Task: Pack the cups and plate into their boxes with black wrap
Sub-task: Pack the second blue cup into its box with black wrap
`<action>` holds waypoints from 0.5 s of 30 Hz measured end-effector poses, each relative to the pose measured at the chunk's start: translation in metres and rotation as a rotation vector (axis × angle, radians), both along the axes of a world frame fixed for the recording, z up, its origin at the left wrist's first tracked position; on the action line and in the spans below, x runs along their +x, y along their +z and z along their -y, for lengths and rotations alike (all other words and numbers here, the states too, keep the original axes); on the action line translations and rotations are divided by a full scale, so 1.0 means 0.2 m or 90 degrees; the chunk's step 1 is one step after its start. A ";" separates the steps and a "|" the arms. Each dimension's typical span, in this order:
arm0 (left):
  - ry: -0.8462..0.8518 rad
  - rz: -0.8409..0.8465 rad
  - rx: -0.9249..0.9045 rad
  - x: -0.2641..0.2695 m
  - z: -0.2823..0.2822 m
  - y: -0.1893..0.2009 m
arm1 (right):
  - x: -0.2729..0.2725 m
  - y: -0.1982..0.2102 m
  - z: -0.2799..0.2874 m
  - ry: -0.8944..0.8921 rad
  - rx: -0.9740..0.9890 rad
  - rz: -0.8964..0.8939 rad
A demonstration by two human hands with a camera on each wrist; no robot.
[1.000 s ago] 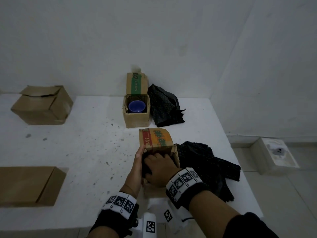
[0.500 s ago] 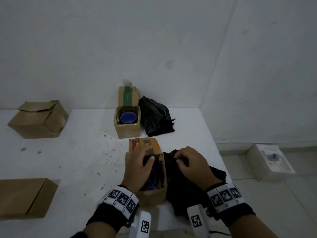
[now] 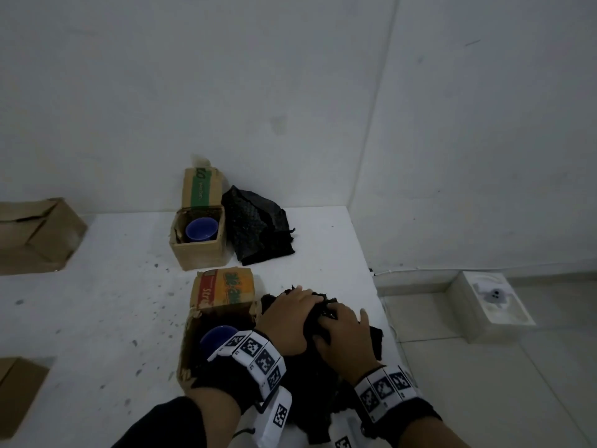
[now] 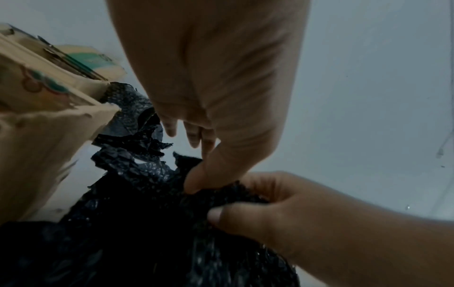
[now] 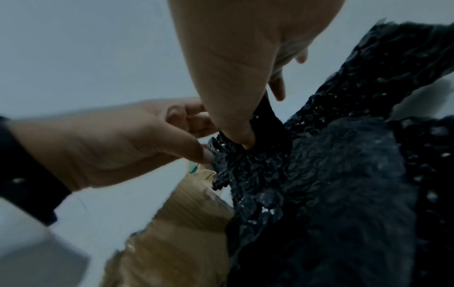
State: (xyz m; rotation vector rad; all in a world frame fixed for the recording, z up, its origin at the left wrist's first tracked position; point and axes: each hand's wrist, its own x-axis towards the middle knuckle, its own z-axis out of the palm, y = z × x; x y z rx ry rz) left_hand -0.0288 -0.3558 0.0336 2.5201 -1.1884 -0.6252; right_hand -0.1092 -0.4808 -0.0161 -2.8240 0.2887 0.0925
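A blue cup stands in the near open box, whose printed flap is raised. Right of that box lies a crumpled black wrap. My left hand reaches across the box corner and pinches the wrap's top edge between thumb and fingers. My right hand grips the same bunch right beside it. In the left wrist view my left hand's thumb presses into the black wrap, next to the box. In the right wrist view my right hand's thumb digs into the wrap. A second blue cup sits in the far box, with another black wrap beside it.
Two closed cardboard boxes sit at the left, one at the back and one near the front edge. The white table ends just right of the wrap, with tiled floor and a white block beyond. A wall stands close behind.
My right hand left the near box for the wrap on its right, and my left hand has followed it there. The cup in the near box now shows.
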 end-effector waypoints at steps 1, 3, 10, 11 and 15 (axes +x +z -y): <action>0.000 0.004 -0.013 0.02 -0.01 -0.01 | 0.02 0.03 -0.01 -0.008 0.032 0.031; 0.010 0.009 -0.042 0.04 -0.03 -0.04 | 0.04 0.06 -0.01 -0.028 0.129 0.039; 0.090 0.074 -0.209 0.10 -0.05 0.05 | 0.12 0.29 0.02 -0.105 0.601 0.117; 0.101 0.082 -0.241 0.11 -0.05 0.07 | 0.14 0.33 0.02 -0.099 0.612 0.126; 0.127 0.101 -0.329 0.16 -0.08 0.14 | 0.16 0.47 -0.01 -0.079 0.699 0.210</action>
